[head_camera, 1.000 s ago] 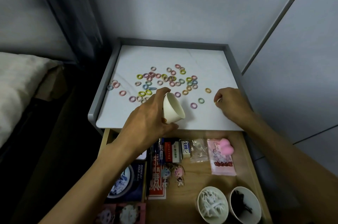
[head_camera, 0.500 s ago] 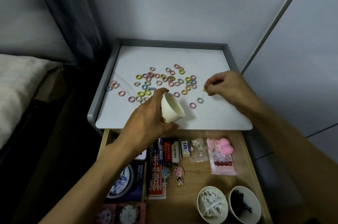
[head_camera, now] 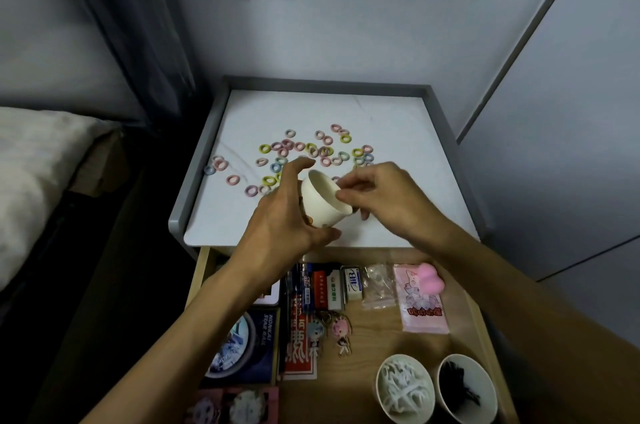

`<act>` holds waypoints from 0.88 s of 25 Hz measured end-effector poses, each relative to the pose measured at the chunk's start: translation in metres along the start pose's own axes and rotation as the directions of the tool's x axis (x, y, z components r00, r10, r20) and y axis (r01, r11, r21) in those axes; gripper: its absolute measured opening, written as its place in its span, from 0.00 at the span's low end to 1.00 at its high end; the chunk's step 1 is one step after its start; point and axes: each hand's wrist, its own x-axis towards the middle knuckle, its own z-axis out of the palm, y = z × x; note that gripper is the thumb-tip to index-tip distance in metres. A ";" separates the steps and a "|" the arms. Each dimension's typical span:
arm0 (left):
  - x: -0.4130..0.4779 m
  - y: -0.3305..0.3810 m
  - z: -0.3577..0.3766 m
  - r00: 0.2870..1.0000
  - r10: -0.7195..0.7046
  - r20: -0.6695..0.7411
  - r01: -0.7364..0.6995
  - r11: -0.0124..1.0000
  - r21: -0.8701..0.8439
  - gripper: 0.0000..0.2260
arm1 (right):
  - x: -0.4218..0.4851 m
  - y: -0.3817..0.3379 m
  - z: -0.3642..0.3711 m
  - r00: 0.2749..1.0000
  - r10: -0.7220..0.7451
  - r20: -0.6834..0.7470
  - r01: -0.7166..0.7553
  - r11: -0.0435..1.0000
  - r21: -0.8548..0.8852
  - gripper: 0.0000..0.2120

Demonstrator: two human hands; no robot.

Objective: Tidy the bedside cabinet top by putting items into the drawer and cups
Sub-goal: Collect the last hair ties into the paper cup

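Observation:
My left hand (head_camera: 280,226) grips a white paper cup (head_camera: 323,205), tilted with its mouth toward the right, just above the front of the white cabinet top (head_camera: 398,125). At the cup's rim my right hand (head_camera: 384,202) has thumb and fingertips pinched together; the small yellow hair ring it picked up is hidden between them. Several small coloured hair rings (head_camera: 311,150) lie scattered across the middle of the top, behind both hands.
The open wooden drawer (head_camera: 381,330) below holds pens, an eraser (head_camera: 353,283), keychains (head_camera: 329,330), a pink packet (head_camera: 422,306) and two filled cups (head_camera: 405,389) (head_camera: 465,387). A raised grey rim edges the top. A bed (head_camera: 34,164) lies left, walls behind and right.
My right hand went to the right side of the top, pinched a yellow ring there and brought it left to the cup's mouth. My left hand lifted the cup slightly.

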 end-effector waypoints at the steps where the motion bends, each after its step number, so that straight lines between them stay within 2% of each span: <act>1: 0.000 0.000 0.000 1.000 0.014 -0.008 -0.014 1.000 0.015 0.44 | -0.002 0.003 0.005 0.998 0.029 0.047 -0.033 0.995 0.094 0.07; 3: -0.001 0.002 0.001 0.998 0.031 -0.046 -0.028 0.998 0.062 0.46 | -0.003 0.005 0.010 0.994 0.061 0.093 -0.082 0.969 0.231 0.07; 5: 0.000 0.003 0.000 0.996 0.016 -0.084 -0.009 0.996 0.089 0.46 | 0.002 0.009 0.004 0.996 0.061 0.069 -0.075 0.974 0.214 0.08; 7: 0.001 0.001 -0.003 0.993 -0.009 -0.117 0.019 0.996 0.088 0.45 | 0.016 0.027 -0.007 0.989 0.065 -0.129 -0.068 0.998 -0.013 0.09; 8: 0.002 0.000 -0.006 0.991 -0.018 -0.131 0.029 0.996 0.086 0.44 | 0.025 0.040 -0.015 0.962 0.086 -0.258 -0.122 0.984 -0.128 0.11; 9: 0.003 -0.001 -0.009 0.989 -0.026 -0.143 0.038 0.996 0.084 0.43 | 0.033 0.054 -0.022 0.931 0.124 -0.343 -0.195 0.964 -0.182 0.13; 10: 0.003 -0.002 -0.011 0.988 -0.032 -0.151 0.045 0.996 0.082 0.43 | 0.041 0.067 -0.028 0.911 0.183 -0.370 -0.262 0.949 -0.174 0.16; 13: 0.007 -0.002 -0.018 0.986 -0.042 -0.163 0.053 0.997 0.064 0.42 | 0.071 0.082 -0.024 0.916 0.260 -0.304 -0.313 0.940 -0.137 0.20; 17: 0.010 -0.001 -0.021 0.986 -0.050 -0.159 0.059 0.997 0.048 0.41 | 0.102 0.072 0.001 0.943 0.139 -0.302 -0.214 0.949 -0.233 0.16; 19: 0.010 -0.002 -0.022 0.986 -0.044 -0.159 0.053 0.997 0.056 0.41 | 0.104 0.068 0.008 0.950 0.055 -0.307 -0.161 0.930 -0.330 0.11; 22: 0.010 -0.004 -0.022 0.986 -0.043 -0.161 0.053 0.997 0.060 0.41 | 0.093 0.064 0.014 0.951 -0.023 -0.307 -0.098 0.922 -0.374 0.07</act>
